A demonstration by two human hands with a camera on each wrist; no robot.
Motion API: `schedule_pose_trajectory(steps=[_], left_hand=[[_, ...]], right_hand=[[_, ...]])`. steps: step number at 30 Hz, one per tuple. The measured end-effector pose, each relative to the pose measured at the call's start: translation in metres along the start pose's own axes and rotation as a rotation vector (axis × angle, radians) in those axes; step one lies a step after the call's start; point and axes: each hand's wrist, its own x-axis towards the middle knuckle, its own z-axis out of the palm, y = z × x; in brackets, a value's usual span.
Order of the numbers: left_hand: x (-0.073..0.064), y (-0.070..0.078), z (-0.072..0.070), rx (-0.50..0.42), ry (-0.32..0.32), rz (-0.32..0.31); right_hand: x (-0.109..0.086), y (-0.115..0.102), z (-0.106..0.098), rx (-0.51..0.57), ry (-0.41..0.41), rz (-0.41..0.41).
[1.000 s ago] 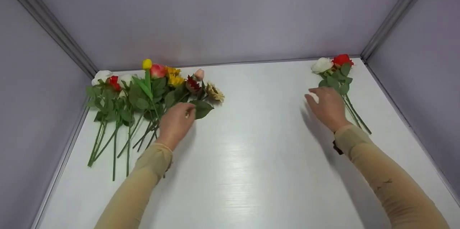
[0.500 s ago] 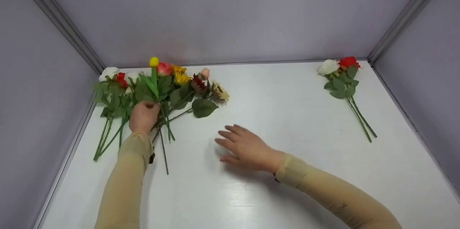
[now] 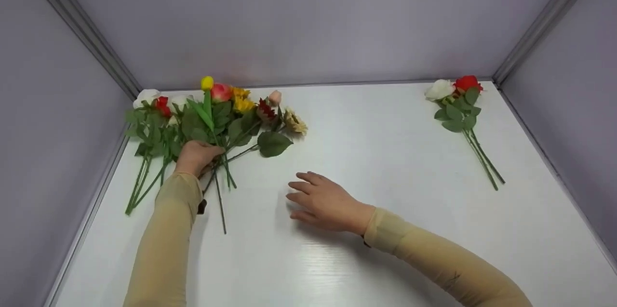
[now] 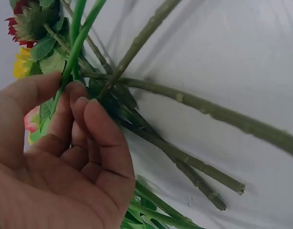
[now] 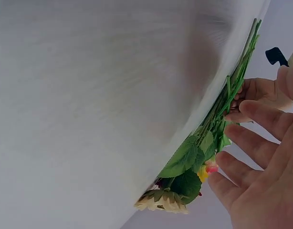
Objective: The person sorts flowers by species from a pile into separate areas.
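My left hand [image 3: 195,156] is at the flower pile on the left, pinching a bright green stem [image 4: 82,45] between thumb and fingertips. In the head view that stem runs up to the yellow tulip [image 3: 207,83]. Brown-green stems [image 4: 208,107] cross just beside the fingers. Around the hand lie a pink-red flower [image 3: 221,92], yellow flowers [image 3: 243,104], a dark red flower [image 3: 265,110], a pale pink bud [image 3: 274,98] and a cream sunflower [image 3: 294,123]. My right hand [image 3: 330,203] hovers over the middle of the table, fingers spread, holding nothing.
At the far left lie white roses [image 3: 146,98] and a small red flower [image 3: 163,106], stems toward me. A white rose [image 3: 439,89] and a red rose [image 3: 467,83] lie together at the back right. Grey panels [image 3: 308,22] enclose the white table [image 3: 385,153].
The left hand moved left into the pile, then slightly right onto the green stem. The right hand left the two roses at the right and came to the table's middle.
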Motion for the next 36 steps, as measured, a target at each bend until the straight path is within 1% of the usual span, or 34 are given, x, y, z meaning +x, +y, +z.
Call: schedule_pose_trajectory(steps=[2,4,6,9,12,15,18,21,24,27,29,31,33,36], left_hand=[[-0.002,0.003,-0.002,-0.004,-0.047,-0.042],[-0.004,0.004,-0.004,0.013,-0.096,-0.076],[-0.006,0.005,-0.005,0.039,-0.130,-0.090],[-0.011,0.003,-0.007,0.032,-0.155,-0.083],[-0.017,0.000,-0.008,-0.017,-0.149,-0.055],[-0.024,-0.005,-0.013,-0.043,-0.130,-0.008],[-0.032,-0.008,-0.019,0.005,-0.109,0.042],[-0.039,-0.007,-0.028,0.077,-0.090,0.079],[-0.048,-0.001,-0.035,0.147,-0.066,0.130],[-0.058,0.009,-0.036,0.215,-0.038,0.194],[-0.064,0.017,-0.031,0.245,-0.028,0.234],[-0.069,0.026,-0.020,0.246,-0.037,0.263],[-0.073,0.035,-0.002,0.209,-0.064,0.290],[-0.079,0.046,0.035,0.111,-0.118,0.334]], right_hand=[[0.000,0.001,0.001,0.006,0.015,-0.010],[-0.001,0.001,0.002,0.012,0.023,-0.012],[-0.001,0.002,0.002,0.010,0.028,-0.011],[-0.002,0.002,0.003,0.018,0.027,-0.005],[-0.003,0.003,0.003,0.026,0.027,-0.004],[-0.005,0.005,0.004,0.024,0.034,-0.006],[-0.008,0.010,0.003,0.024,0.044,0.003],[-0.012,0.016,0.002,0.057,0.057,0.033],[-0.014,0.023,-0.001,0.115,0.067,0.107],[-0.017,0.032,-0.006,0.182,0.094,0.211],[-0.018,0.038,-0.009,0.230,0.129,0.294],[-0.019,0.043,-0.014,0.301,0.176,0.386],[-0.019,0.049,-0.019,0.384,0.221,0.484],[-0.017,0.057,-0.027,0.555,0.279,0.627]])
